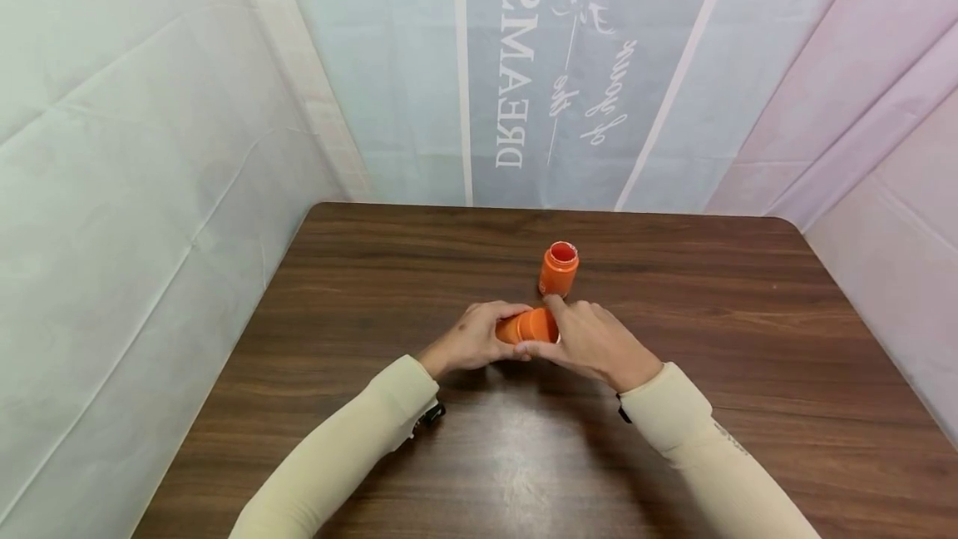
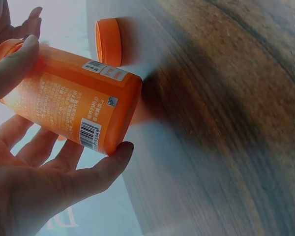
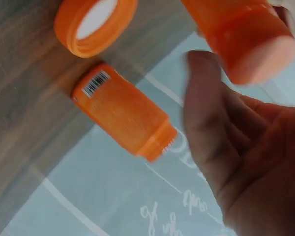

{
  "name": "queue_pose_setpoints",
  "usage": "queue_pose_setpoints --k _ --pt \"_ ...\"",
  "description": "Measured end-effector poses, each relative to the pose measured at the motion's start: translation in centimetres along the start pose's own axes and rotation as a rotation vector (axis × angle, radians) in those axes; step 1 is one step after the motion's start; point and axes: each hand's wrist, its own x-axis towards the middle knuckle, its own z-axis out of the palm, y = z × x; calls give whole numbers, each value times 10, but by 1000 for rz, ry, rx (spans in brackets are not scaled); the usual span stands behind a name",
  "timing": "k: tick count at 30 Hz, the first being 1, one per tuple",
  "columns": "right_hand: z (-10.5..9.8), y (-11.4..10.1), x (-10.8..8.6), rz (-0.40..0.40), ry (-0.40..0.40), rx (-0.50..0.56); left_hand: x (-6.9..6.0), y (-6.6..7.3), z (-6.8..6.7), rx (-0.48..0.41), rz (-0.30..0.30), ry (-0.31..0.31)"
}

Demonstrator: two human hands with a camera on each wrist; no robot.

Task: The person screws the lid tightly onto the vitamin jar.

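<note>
My left hand (image 1: 471, 335) grips an orange bottle (image 2: 69, 93) with printed text and a barcode, holding it tilted above the table. The bottle's other end (image 3: 258, 49), blurred in the right wrist view, looks covered by an orange cap. Around that end my right hand (image 1: 599, 343) spreads its thumb and fingers, without a clear grip. A second orange bottle (image 1: 560, 269) stands upright just beyond the hands, its mouth uncovered. An orange cap (image 3: 96, 24) with a white liner lies inside-up on the table; the head view does not show it.
The dark wood-grain table (image 1: 389, 273) spreads out on all sides of the hands. A curtain printed with mirrored lettering (image 1: 516, 73) hangs at its back edge. Pale cloth (image 1: 150, 190) lines the left side, and pinkish cloth (image 1: 838, 106) the right.
</note>
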Motion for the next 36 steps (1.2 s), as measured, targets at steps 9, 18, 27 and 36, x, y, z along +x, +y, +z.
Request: queue_pose_setpoints --k 9,18,27,36 --pt "-16 2 -4 -142 -56 -11 0 -1 -1 -2 -12 3" --pt "-10 3 -2 -98 -33 51 1 -1 0 -8 -13 2" --pt "-10 -1 -6 0 -46 30 1 -1 0 -6 -10 9" --pt "-18 4 -12 -124 -76 4 -1 0 0 -18 -16 -2"
